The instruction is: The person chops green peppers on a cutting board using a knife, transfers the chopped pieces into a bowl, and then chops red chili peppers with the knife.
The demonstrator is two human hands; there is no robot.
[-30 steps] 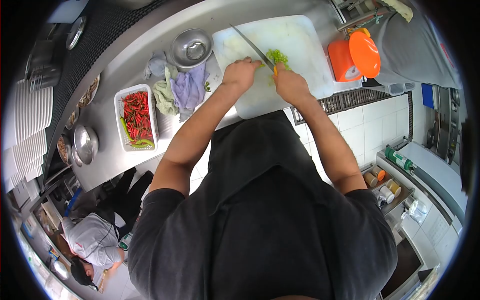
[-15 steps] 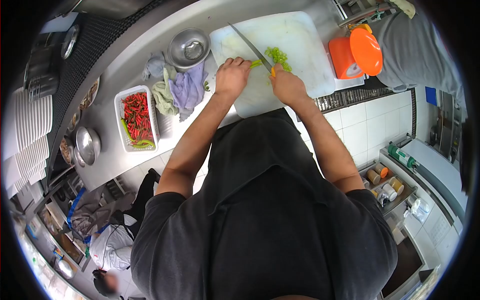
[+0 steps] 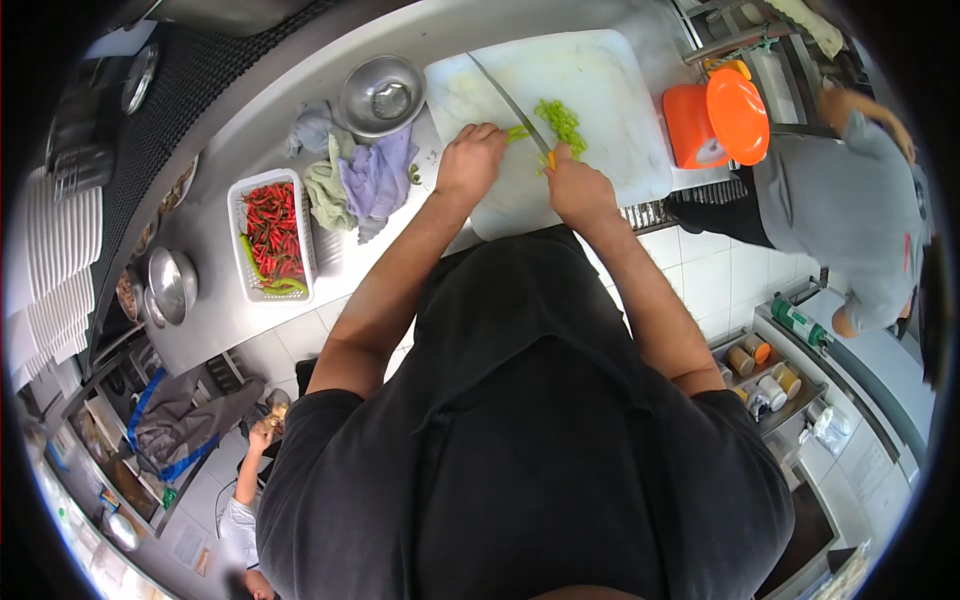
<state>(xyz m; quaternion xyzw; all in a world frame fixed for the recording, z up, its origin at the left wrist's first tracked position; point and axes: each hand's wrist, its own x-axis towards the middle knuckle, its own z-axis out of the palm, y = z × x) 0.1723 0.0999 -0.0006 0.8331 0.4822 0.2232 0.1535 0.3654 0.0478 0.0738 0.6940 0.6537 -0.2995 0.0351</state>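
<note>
My right hand is closed round the yellow handle of a long kitchen knife, whose blade points up and left across a white cutting board. With fingers curled, my left hand presses on green pepper strips just left of the blade. Their covered ends are hidden under the fingertips. To the right of the blade lies a small heap of chopped green pepper.
A steel bowl, crumpled cloths and a white basket of red chillies stand left of the board. An orange scale is at its right. One co-worker in grey stands at right; another person's arm shows lower left.
The co-worker at right has moved and shows more of the body. The person at lower left has shifted down. My hands stay at the board, with the chopped heap slightly more spread.
</note>
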